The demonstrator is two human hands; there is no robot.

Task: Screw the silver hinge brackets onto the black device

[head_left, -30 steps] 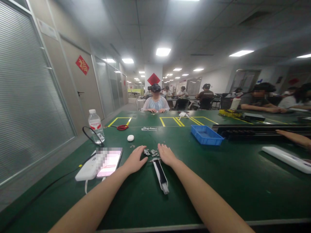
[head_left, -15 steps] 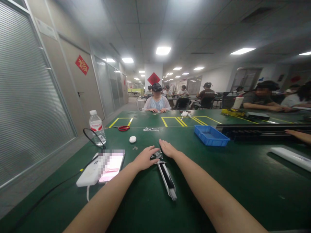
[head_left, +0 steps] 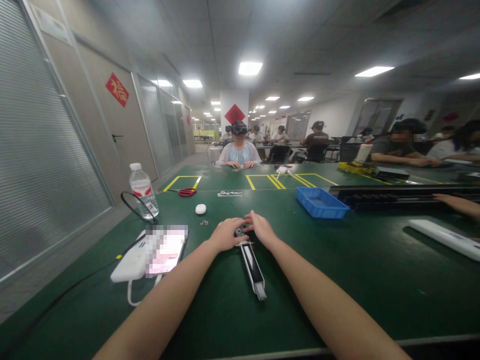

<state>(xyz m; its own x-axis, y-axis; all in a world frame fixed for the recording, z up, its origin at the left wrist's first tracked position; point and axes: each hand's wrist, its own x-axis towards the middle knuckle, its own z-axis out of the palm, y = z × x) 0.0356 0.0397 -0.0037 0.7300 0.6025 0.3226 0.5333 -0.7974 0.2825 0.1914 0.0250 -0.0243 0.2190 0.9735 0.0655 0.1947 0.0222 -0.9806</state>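
Note:
My left hand (head_left: 227, 234) rests on the green table (head_left: 210, 310), fingers spread and curved around a small pile of dark and silver metal parts (head_left: 239, 232). From the other side, my right hand (head_left: 260, 230) curves around the same pile, its fingertips close to those of the left. Fingers hide much of the pile, and neither hand appears to hold anything. Just below them lies a narrow white-and-black object (head_left: 252, 265) with a grey end, pointing toward me.
To the left are several small rings (head_left: 204, 222), a white rounded case (head_left: 200, 209), a phone (head_left: 168, 250), a white power bank (head_left: 131, 257) and a water bottle (head_left: 143, 192). Red-handled scissors (head_left: 186, 192) lie farther back. A blue tray (head_left: 321, 204) stands right. Another person (head_left: 239, 150) sits opposite.
My right hand has drawn inward, its fingers curling toward my left hand around the metal parts. The gap between the hands is smaller. The whole view has shifted slightly.

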